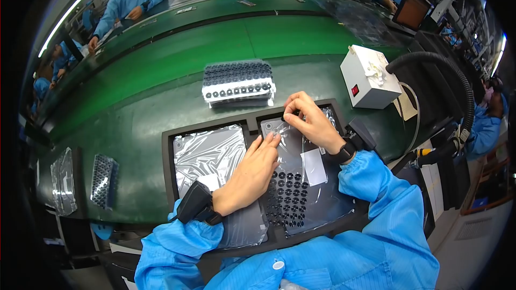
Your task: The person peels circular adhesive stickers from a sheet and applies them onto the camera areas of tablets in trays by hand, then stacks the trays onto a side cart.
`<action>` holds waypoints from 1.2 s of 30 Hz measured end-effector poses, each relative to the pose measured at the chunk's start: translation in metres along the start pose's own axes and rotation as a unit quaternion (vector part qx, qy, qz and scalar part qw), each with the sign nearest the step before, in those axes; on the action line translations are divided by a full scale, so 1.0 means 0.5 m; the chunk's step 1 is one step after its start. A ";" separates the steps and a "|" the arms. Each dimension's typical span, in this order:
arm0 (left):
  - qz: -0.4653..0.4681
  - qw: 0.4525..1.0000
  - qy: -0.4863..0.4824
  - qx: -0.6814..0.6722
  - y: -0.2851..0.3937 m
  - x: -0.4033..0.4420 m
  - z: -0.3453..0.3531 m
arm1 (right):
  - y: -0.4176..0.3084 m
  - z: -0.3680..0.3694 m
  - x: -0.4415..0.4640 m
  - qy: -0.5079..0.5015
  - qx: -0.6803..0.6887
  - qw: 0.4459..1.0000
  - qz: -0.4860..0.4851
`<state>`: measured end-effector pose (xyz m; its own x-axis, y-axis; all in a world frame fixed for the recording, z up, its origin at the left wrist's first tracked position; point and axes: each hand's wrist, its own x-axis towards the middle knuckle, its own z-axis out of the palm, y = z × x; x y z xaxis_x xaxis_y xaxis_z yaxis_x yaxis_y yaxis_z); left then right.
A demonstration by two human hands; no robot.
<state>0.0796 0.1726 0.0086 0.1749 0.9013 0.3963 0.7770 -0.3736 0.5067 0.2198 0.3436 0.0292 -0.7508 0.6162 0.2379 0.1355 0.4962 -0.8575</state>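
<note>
A black tray [167,167] with two compartments lies before me, each holding a flat grey tablet-like panel under clear film. My left hand [248,176] lies with fingers stretched out, its fingertips on the film near the top of the right panel [330,204]. The left panel [207,147] is partly under my left wrist. My right hand [310,121] hovers by the right panel's top edge, thumb and forefinger pinched; what they hold, if anything, is too small to make out. Between my forearms, a clear sheet of black round pieces [287,198] rests on the right panel.
Behind the tray stands a stack of sheets with black discs [238,83]. A white box [368,78] with a red switch and a black hose [457,67] are at right. Clear plastic packs [104,181] lie left. Co-workers in blue sit beyond the green belt [204,40].
</note>
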 end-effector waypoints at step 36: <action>0.053 0.996 -0.075 0.005 -0.021 -0.010 -0.080 | -0.030 0.024 -0.046 0.001 -0.322 0.920 -0.224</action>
<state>0.0464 0.1633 0.0322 0.3449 0.8797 0.3275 0.7550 -0.4672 0.4600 0.2274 0.3146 0.0309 -0.8231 0.2624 0.5036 0.1682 0.9597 -0.2251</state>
